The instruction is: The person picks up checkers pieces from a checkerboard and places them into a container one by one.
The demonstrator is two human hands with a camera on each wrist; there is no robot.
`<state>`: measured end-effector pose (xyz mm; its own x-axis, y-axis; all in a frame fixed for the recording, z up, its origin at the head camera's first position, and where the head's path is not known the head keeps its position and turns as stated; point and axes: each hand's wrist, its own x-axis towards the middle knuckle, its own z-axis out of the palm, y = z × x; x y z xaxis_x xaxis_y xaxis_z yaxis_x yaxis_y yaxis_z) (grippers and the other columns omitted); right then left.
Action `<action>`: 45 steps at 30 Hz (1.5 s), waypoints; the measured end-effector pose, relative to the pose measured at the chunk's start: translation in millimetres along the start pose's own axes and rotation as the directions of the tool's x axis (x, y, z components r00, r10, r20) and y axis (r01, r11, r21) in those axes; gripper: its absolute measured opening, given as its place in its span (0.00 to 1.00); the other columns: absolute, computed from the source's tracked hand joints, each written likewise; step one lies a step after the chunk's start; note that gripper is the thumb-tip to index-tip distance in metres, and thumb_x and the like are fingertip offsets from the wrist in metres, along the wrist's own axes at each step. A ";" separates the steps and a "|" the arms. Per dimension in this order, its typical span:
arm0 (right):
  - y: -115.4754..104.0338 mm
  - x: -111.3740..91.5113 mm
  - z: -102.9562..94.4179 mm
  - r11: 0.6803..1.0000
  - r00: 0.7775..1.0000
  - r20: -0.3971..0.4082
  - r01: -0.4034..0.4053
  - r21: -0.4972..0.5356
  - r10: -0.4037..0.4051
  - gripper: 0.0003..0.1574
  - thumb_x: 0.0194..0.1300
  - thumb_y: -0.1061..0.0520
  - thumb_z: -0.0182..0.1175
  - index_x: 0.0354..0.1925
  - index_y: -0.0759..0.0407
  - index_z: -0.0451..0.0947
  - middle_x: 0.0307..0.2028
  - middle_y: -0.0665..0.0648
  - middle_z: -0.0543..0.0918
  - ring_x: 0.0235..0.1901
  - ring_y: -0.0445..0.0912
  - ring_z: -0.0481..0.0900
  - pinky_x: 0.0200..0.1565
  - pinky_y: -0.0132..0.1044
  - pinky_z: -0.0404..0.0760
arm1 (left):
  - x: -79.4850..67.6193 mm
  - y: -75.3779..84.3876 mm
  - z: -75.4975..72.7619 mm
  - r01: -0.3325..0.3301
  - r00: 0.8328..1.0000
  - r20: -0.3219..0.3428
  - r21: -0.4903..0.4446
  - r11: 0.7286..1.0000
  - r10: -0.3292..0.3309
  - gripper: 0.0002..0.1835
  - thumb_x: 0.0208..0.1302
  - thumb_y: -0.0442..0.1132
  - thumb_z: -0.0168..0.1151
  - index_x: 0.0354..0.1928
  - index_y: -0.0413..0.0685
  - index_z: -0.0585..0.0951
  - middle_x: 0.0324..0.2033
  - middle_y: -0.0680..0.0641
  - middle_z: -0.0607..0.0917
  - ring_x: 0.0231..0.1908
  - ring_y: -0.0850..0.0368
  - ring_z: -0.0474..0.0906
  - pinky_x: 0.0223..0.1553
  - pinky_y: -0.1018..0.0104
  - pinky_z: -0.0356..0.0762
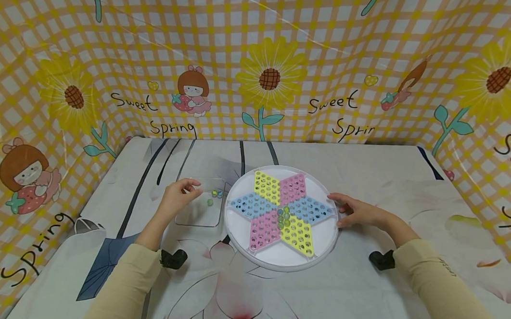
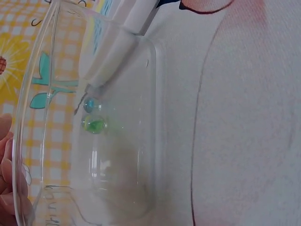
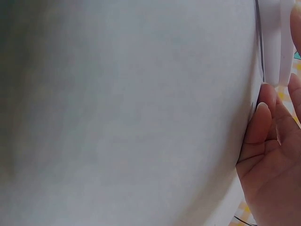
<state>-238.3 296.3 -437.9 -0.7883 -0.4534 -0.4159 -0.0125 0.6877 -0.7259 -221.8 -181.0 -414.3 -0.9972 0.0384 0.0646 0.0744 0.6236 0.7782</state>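
A round white Chinese checkers board [image 1: 239,231] lies on the table, with a star of yellow, pink and blue hole fields. Several glass marbles [image 1: 284,218] sit clustered at the star's middle. My right hand [image 1: 361,212] touches the board's right rim, thumb and fingers spread apart; the right wrist view has its fingertips against the white side. Left of the board stands a clear plastic box [image 1: 197,225] holding a few marbles [image 2: 95,124], green and blue. Over the box's left side is my left hand [image 1: 179,196], fingers loosely bent, with nothing visible between them.
A pale tablecloth [image 1: 343,299] with flower and line prints covers the table. Behind and at both sides hangs a yellow checked curtain [image 1: 227,42]. Black wrist cameras [image 1: 173,259] sit below both hands. The box stands close beside the board's left rim.
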 end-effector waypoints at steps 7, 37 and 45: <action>-0.5 -0.2 0.3 1.000 1.000 -0.003 -0.004 -0.002 0.004 0.53 0.53 0.52 0.66 0.69 0.57 0.48 0.48 0.64 0.60 0.49 0.56 0.57 0.45 0.47 0.62 | -0.3 7.7 1.3 -0.053 0.999 0.012 0.010 0.999 0.053 0.14 0.58 0.38 0.62 0.44 0.37 0.79 0.29 0.43 0.79 0.27 0.55 0.68 0.27 0.68 0.66; 1.1 1.1 0.8 1.000 1.000 -0.012 -0.014 -0.009 0.014 0.54 0.51 0.50 0.67 0.68 0.56 0.49 0.49 0.65 0.61 0.50 0.57 0.57 0.48 0.49 0.62 | 9.1 69.5 67.5 -0.150 0.973 0.180 0.004 0.989 0.147 0.16 0.57 0.41 0.64 0.46 0.41 0.80 0.26 0.49 0.78 0.22 0.59 0.66 0.22 0.72 0.64; 2.3 1.0 -0.4 1.000 1.000 -0.006 -0.023 -0.014 0.022 0.55 0.51 0.49 0.67 0.69 0.55 0.48 0.50 0.65 0.60 0.51 0.57 0.57 0.48 0.50 0.62 | 9.6 78.1 92.3 -0.151 0.951 0.268 -0.039 0.988 0.156 0.17 0.57 0.43 0.63 0.47 0.43 0.79 0.28 0.51 0.78 0.23 0.62 0.67 0.21 0.73 0.64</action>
<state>-239.4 297.7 -439.7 -0.7922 -0.4343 -0.4288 -0.0035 0.7057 -0.7085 -226.5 -59.9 -410.6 -0.9392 0.3431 0.0157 0.2248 0.5796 0.7832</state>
